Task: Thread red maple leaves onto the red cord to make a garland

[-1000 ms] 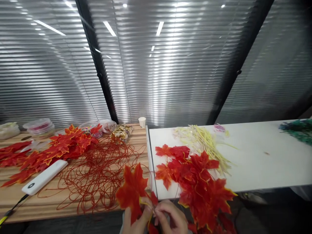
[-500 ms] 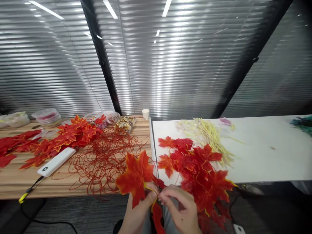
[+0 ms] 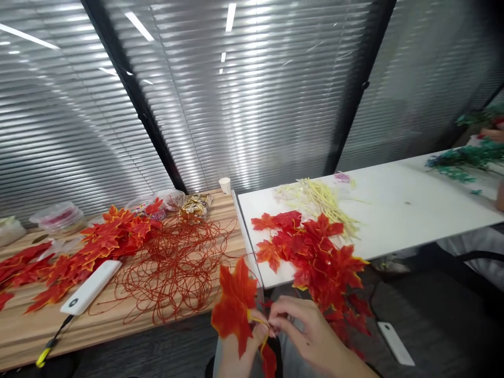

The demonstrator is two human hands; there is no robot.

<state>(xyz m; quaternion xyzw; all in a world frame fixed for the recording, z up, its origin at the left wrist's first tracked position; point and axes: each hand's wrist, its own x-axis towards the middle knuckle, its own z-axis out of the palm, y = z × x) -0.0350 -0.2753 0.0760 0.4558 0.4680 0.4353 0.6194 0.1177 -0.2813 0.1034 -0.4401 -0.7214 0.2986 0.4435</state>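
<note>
A red-orange artificial maple leaf (image 3: pixel 235 302) with a yellow stem stands up from my left hand (image 3: pixel 240 349), which is closed on it and partly covered by it. My right hand (image 3: pixel 303 328) meets the left at the stem, thumb and fingertips pinched together; a thin red cord seems to be between them, though the detail is too small to be sure. Below the hands hangs a second red leaf (image 3: pixel 269 361). Just beyond my right hand, a bunch of red maple leaves (image 3: pixel 315 252) lies on the white table and droops over its front edge.
Tangled red cord (image 3: pixel 177 262) covers part of the wooden table (image 3: pixel 23 338). Left of it are more red leaves (image 3: pixel 106 236) and a white power bank (image 3: pixel 92 286). A paper cup (image 3: pixel 224 185), yellow stems (image 3: pixel 326 202) and green foliage (image 3: pixel 464 160) stand farther back. Another person's hand (image 3: pixel 494 135) is at far right.
The view has swung to the right, bringing the green foliage and another person's hand into sight. My hands stay together at the stem; the held leaf has turned slightly more upright.
</note>
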